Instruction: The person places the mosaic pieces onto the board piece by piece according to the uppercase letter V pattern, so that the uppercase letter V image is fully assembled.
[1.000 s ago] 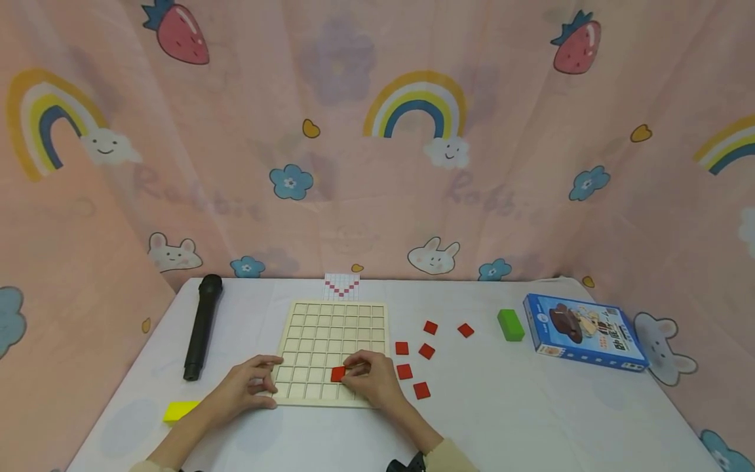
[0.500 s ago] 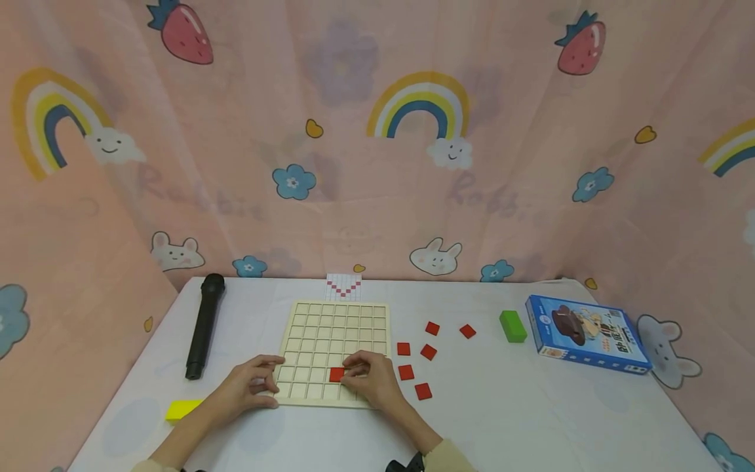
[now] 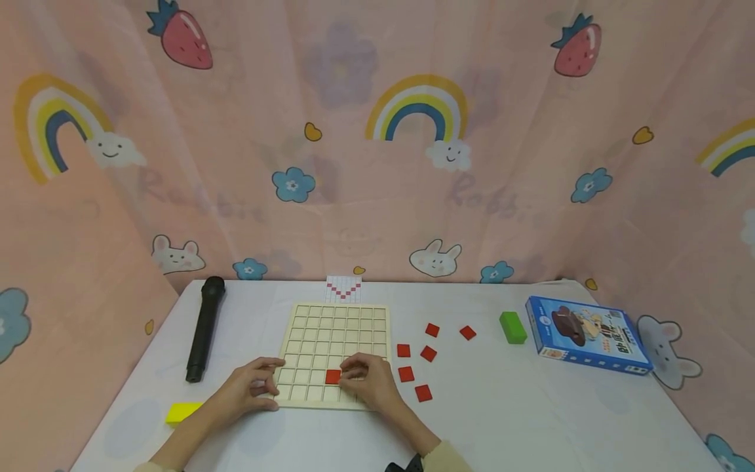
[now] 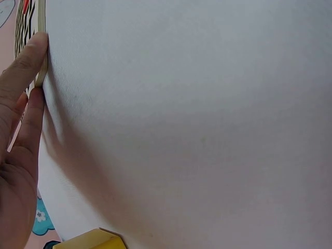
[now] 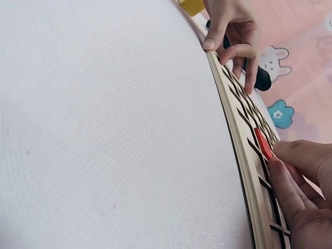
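The red tile (image 3: 333, 376) sits in the wooden grid board (image 3: 330, 328), second row up from the board's near edge, about mid-width, and compared with a second ago it's slid roughly one cell to the left, so to me it looks like it's being nudged into its slot rather than just parked. The right hand (image 3: 367, 381) has its fingertips curled onto the tile's right edge, pinching or pushing it, and the right wrist view shows the tile (image 5: 263, 143) tipped up a bit at one edge, so I'd say it isn't fully seated yet. The left hand (image 3: 250, 387) hasn't budged: it grips the board's near left corner between thumb and fingers. Five more loose red tiles (image 3: 413, 373) lie on the desk (image 3: 501, 406) just right of the board. Farther out are a green block (image 3: 512, 326) and a blue box (image 3: 590, 334) toward the right edge, a black microphone (image 3: 204, 328) on the left, and a yellow block (image 3: 183, 412) by the near left corner. There's a small pattern card (image 3: 343, 288) at the far edge, too tiny to read. The left wrist view is mostly bare desk.
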Motion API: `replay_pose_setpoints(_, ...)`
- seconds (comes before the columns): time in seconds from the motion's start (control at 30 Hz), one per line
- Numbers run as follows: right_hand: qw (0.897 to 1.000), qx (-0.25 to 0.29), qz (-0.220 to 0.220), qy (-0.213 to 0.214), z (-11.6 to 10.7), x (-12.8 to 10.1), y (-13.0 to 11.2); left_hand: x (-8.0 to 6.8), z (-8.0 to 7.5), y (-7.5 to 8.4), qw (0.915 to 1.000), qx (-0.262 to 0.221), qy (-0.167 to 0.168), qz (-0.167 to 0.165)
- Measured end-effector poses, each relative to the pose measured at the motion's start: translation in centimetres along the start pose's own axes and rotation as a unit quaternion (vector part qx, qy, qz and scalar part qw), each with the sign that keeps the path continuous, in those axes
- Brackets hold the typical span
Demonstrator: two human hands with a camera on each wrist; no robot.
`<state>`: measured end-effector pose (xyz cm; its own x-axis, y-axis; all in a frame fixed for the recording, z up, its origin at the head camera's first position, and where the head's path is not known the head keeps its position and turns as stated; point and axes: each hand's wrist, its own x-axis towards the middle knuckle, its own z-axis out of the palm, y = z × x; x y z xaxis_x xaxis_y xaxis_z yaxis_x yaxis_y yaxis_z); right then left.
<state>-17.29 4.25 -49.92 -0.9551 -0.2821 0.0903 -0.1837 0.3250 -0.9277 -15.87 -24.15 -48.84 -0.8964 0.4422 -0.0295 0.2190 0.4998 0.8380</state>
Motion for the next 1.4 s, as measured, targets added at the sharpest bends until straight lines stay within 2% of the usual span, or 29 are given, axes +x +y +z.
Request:
replay_pose_setpoints(0.3,1.000,-0.010,0.018,0.020,-1.9,-1.0,0.1,0.1,0.1,0.1,0.9999,0.010,0.001,-0.008)
replay_pose_setpoints(0.5,0.999,-0.002,0.016,0.030,-4.2,-1.7,0.5,0.1,0.0,0.3,0.9999,0.015,0.002,-0.006)
replay_pose_setpoints(0.73,0.997,0.005,0.046,0.067,-7.1,-2.5,1.2,0.2,0.0,0.4,0.9999,0.012,0.003,-0.011)
replay_pose_setpoints(0.9,0.991,0.016,0.079,0.110,-8.8,-2.7,1.9,0.2,0.0,0.6,0.9994,0.024,0.002,-0.024)
replay_pose_setpoints(1.13,0.976,-0.021,0.094,0.195,-10.9,-2.5,3.4,-0.2,-0.1,0.7,0.9986,0.042,-0.004,-0.031)
replay_pose_setpoints(1.23,0.971,-0.036,0.108,0.212,-11.6,-2.4,4.0,-0.1,-0.1,0.7,0.9987,0.044,-0.004,-0.027)
replay_pose_setpoints(1.4,0.966,-0.046,0.128,0.218,-12.1,-2.3,4.4,0.2,-0.1,0.6,0.9987,0.047,-0.003,-0.020)
